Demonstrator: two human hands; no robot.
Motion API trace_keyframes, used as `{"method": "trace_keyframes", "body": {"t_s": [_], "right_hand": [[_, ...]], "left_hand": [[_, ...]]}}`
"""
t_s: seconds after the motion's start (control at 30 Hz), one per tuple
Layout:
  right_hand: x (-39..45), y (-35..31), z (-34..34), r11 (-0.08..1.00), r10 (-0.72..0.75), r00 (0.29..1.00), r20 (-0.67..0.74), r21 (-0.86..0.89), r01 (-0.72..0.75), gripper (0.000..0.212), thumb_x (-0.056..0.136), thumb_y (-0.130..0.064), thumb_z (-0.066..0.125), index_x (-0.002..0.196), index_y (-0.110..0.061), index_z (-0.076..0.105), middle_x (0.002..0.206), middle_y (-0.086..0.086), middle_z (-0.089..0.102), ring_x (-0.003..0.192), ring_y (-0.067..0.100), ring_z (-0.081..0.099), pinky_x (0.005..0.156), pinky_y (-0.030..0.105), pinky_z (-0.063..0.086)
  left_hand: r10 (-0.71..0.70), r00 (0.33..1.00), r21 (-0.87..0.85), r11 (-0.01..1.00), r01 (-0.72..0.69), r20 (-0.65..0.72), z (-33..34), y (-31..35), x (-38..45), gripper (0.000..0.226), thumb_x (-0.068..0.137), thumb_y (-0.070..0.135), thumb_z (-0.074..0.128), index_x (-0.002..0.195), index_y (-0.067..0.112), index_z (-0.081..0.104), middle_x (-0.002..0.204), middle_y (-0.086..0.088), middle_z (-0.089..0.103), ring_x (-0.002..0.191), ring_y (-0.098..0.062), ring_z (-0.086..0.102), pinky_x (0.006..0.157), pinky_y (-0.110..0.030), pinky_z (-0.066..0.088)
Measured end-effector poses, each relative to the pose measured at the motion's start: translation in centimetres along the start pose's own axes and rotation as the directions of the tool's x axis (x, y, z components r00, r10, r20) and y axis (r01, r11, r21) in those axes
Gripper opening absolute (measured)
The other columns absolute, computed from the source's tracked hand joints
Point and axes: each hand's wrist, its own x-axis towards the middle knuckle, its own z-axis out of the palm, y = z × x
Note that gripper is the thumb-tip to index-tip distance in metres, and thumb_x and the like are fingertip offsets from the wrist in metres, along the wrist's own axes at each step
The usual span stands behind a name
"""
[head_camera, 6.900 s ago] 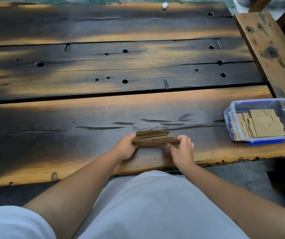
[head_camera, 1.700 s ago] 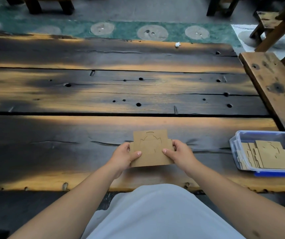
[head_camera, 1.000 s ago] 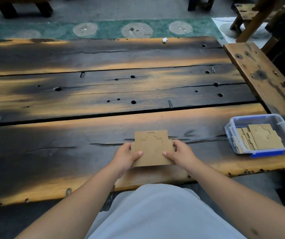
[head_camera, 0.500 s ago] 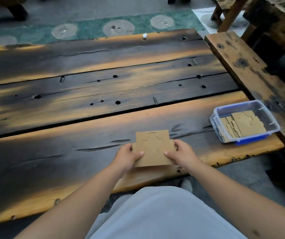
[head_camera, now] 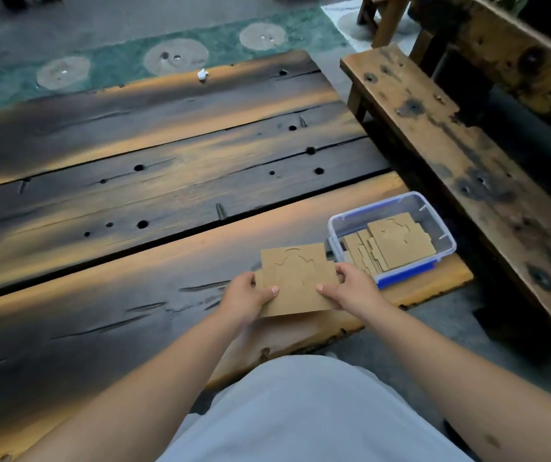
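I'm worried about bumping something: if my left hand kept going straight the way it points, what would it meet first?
Probably the clear plastic container, at its near left corner. The left hand grips the cardboard piece, which would touch first; whether it clears the rim is unclear.

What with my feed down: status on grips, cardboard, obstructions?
Left grip, right grip: both pinching cardboard sheet by its sides. Sheet over table edge. Nothing between it and plastic box.
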Motion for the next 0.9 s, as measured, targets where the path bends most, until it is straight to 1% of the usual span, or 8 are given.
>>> {"method": "trace_keyframes", "body": {"t_s": [0.17, 0.33, 0.47, 0.57, 0.63, 0.7, 0.77, 0.9], "right_hand": [[2.3, 1.9, -6.4, 1.000, -0.016, 0.998, -0.058, -0.028, 0.015, 0.032, 0.076, -0.033, 0.075, 0.104, -0.032, 0.061, 0.096, -0.014, 0.066, 0.088, 0.005, 0.061, 0.074, 0.027, 0.051], [4.3, 3.6, -11.2, 1.000, 0.012, 0.996, -0.087, -0.012, -0.013, 0.033, 0.077, -0.030, 0.075, 0.107, -0.026, 0.063, 0.101, -0.008, 0.068, 0.092, 0.013, 0.063, 0.083, 0.035, 0.053], [6.6, 5.0, -15.8, 0.999, 0.028, 0.995, -0.099, -0.031, -0.031, 0.028, 0.078, -0.026, 0.075, 0.101, -0.028, 0.059, 0.101, -0.007, 0.067, 0.092, 0.013, 0.062, 0.080, 0.029, 0.050], [8.2, 5.8, -17.9, 0.996, 0.070, 0.992, -0.108, -0.042, -0.075, 0.038, 0.078, -0.027, 0.075, 0.112, -0.026, 0.058, 0.103, -0.008, 0.065, 0.092, 0.012, 0.060, 0.077, 0.028, 0.048], [9.2, 6.2, -18.6, 0.993, 0.091, 0.987, -0.135, -0.064, -0.101, 0.047, 0.078, -0.027, 0.075, 0.119, -0.024, 0.054, 0.107, -0.006, 0.064, 0.090, 0.011, 0.058, 0.072, 0.025, 0.047], [10.1, 6.5, -19.0, 0.986, 0.100, 0.983, -0.155, -0.115, -0.118, 0.049, 0.078, -0.027, 0.075, 0.121, -0.024, 0.052, 0.109, -0.004, 0.064, 0.088, 0.011, 0.056, 0.064, 0.022, 0.044], [10.9, 6.7, -19.2, 0.968, 0.098, 0.983, -0.157, -0.213, -0.131, 0.048, 0.077, -0.029, 0.075, 0.120, -0.024, 0.052, 0.111, -0.002, 0.065, 0.091, 0.015, 0.058, 0.068, 0.026, 0.045], [12.6, 6.4, -19.3, 0.887, 0.102, 0.986, -0.133, -0.437, -0.151, 0.038, 0.080, -0.030, 0.070, 0.110, -0.022, 0.050, 0.108, 0.005, 0.062, 0.097, 0.025, 0.058, 0.073, 0.034, 0.048]], "left_hand": [[0.031, 1.000, 0.047, 0.998, -0.031, 0.006, 5.4, 4.3, 2.2, 0.027, 0.082, 0.030, 0.072, 0.102, 0.017, 0.060, 0.102, -0.004, 0.068, 0.094, -0.024, 0.064, 0.087, -0.047, 0.054], [0.043, 0.999, 0.067, 0.997, -0.042, -0.007, 10.1, 7.4, 3.9, 0.030, 0.080, 0.034, 0.073, 0.104, 0.019, 0.062, 0.104, -0.003, 0.069, 0.093, -0.023, 0.064, 0.088, -0.044, 0.053], [0.034, 0.999, 0.070, 0.997, -0.035, 0.010, 14.9, 10.1, 5.5, 0.029, 0.081, 0.034, 0.072, 0.105, 0.023, 0.060, 0.104, 0.000, 0.067, 0.092, -0.019, 0.063, 0.085, -0.040, 0.055], [0.036, 0.999, 0.076, 0.996, -0.036, -0.003, 17.4, 11.5, 6.6, 0.028, 0.080, 0.033, 0.074, 0.100, 0.025, 0.056, 0.104, 0.000, 0.067, 0.086, -0.016, 0.062, 0.076, -0.033, 0.055], [0.023, 0.999, 0.115, 0.993, -0.019, -0.032, 18.4, 12.2, 7.2, 0.032, 0.078, 0.034, 0.075, 0.096, 0.027, 0.049, 0.099, 0.002, 0.064, 0.086, -0.017, 0.061, 0.074, -0.033, 0.055], [0.007, 0.999, 0.164, 0.987, -0.001, -0.037, 19.3, 12.6, 7.8, 0.035, 0.078, 0.035, 0.075, 0.097, 0.028, 0.045, 0.096, 0.003, 0.060, 0.089, -0.021, 0.061, 0.077, -0.039, 0.057], [0.004, 1.000, 0.193, 0.981, 0.001, -0.023, 20.1, 12.7, 8.4, 0.038, 0.080, 0.035, 0.073, 0.105, 0.028, 0.046, 0.105, 0.001, 0.060, 0.097, -0.024, 0.062, 0.081, -0.043, 0.057], [-0.018, 0.999, 0.211, 0.977, 0.024, -0.032, 21.2, 12.7, 9.8, 0.045, 0.082, 0.032, 0.072, 0.118, 0.023, 0.046, 0.120, -0.004, 0.062, 0.107, -0.026, 0.060, 0.087, -0.040, 0.054]]}}
